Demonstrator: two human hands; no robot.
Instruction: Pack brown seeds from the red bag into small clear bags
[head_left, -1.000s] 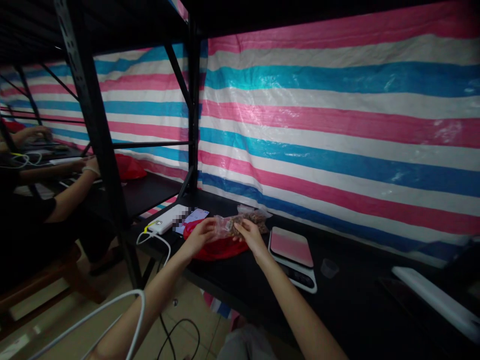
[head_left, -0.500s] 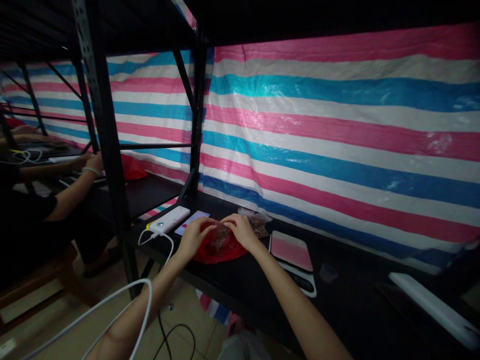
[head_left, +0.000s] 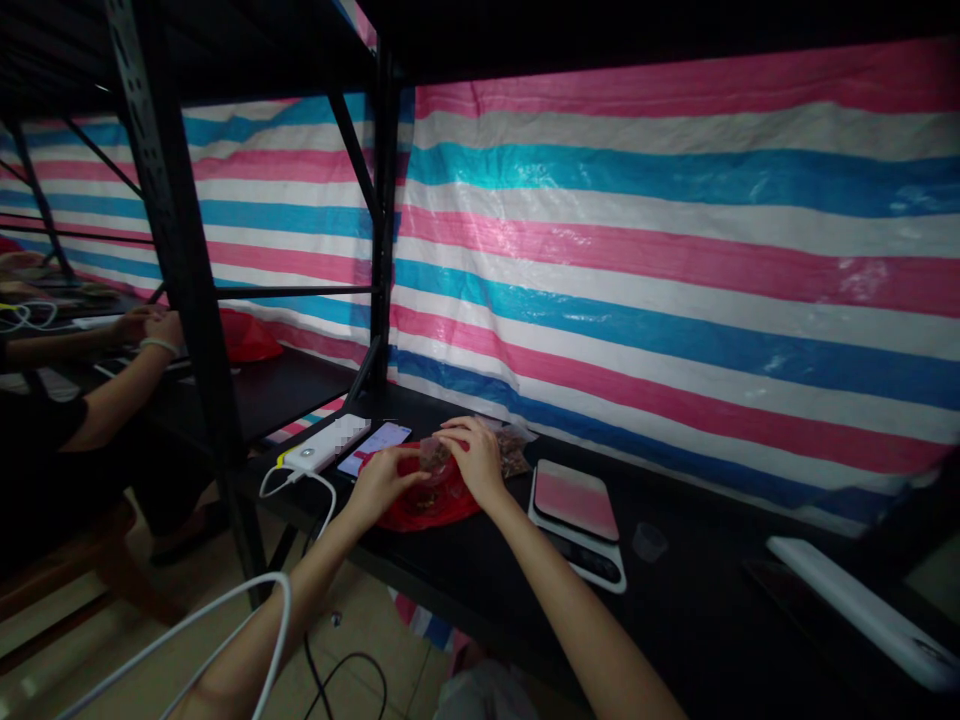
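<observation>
Clear plastic bag of brown pieces sits over the red dish, just left of the scale. Right hand pinches it; left hand rests curled at the dish. Tilting the bag risks pieces spilling onto the surface.

Count at my tabletop: two hands of mine, left hand and right hand. One red bag. One clear packet under my fingers, a second packet of brown bits just behind. One kitchen scale. One small clear cup. One phone. One white power bank. One long white bar, far right.
</observation>
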